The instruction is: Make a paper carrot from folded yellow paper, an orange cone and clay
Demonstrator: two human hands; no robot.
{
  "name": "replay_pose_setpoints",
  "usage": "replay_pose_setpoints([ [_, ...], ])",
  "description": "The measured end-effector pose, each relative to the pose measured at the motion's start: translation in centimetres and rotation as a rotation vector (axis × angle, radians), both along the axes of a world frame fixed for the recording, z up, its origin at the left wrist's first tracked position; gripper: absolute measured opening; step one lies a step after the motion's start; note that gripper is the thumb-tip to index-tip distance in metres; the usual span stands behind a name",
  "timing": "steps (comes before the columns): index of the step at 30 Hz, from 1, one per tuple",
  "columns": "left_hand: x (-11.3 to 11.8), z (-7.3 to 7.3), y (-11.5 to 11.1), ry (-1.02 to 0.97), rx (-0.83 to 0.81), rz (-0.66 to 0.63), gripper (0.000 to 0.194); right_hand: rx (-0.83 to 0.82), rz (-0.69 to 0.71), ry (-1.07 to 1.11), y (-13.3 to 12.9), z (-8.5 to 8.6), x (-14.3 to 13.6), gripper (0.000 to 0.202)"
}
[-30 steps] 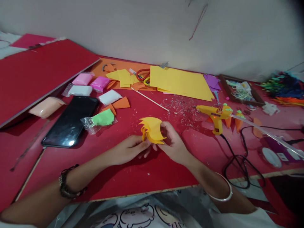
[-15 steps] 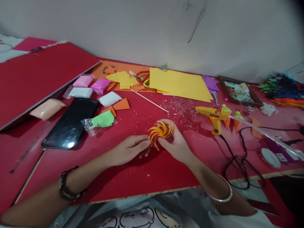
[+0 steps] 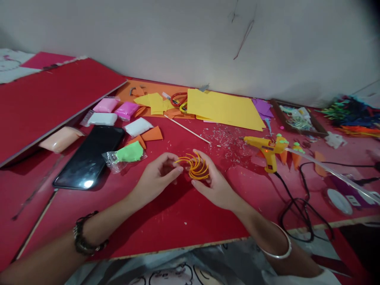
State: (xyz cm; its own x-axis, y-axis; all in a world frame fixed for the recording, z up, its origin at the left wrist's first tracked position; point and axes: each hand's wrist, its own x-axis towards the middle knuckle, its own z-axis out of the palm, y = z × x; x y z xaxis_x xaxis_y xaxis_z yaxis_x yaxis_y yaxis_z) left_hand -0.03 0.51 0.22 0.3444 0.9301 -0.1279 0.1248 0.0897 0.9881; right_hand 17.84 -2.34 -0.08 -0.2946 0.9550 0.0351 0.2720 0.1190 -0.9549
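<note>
A yellow-orange piece made of thin curled strips [image 3: 197, 167] is held above the red table [image 3: 190, 209]. My right hand [image 3: 215, 186] has its fingers behind the piece and its thumb at the lower front. At the piece's left end, my left hand [image 3: 162, 174] pinches the tip of one strip between thumb and fingers. Some of the fingertips are hidden behind the strips.
A yellow glue gun [image 3: 265, 150] with a black cord lies to the right, near orange cones [image 3: 297, 158]. A black phone [image 3: 90, 158] and clay packets [image 3: 129, 152] are at left. Yellow sheets [image 3: 225, 109], scissors [image 3: 178, 99], a stick [image 3: 187, 128] and a tray [image 3: 320, 128] lie behind.
The curled piece has turned, so its strips now fan toward the right and bottom. My left hand has risen slightly and its fingers have bent into a pinch on a strip.
</note>
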Motion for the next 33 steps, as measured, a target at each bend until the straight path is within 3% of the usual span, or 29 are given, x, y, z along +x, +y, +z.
replay_pose_setpoints([
  [4, -0.2, 0.03, 0.01, 0.155, 0.186, 0.072, 0.022, 0.076, 0.017, -0.053, 0.04, 0.32, 0.02, 0.064],
  [7, -0.36, -0.02, 0.04, 0.228, 0.283, 0.054, 0.015, 0.104, 0.01, -0.106, 0.0, 0.41, 0.05, 0.062],
  [12, -0.63, -0.02, 0.12, 0.267, 0.391, 0.052, 0.007, 0.07, 0.105, -0.066, -0.23, 0.2, 0.12, 0.08],
  [15, -0.75, 0.15, 0.23, 0.255, 0.417, 0.027, 0.005, 0.064, 0.176, -0.056, -0.22, 0.33, 0.1, 0.08],
  [20, -0.75, 0.29, 0.31, 0.192, 0.423, -0.016, 0.008, 0.117, 0.172, -0.115, 0.01, 0.91, -0.03, 0.056],
  [33, -0.54, 0.36, -0.18, 0.265, 0.486, -0.014, 0.009, 0.231, 0.114, -0.154, -0.12, 0.67, -0.4, 0.05],
])
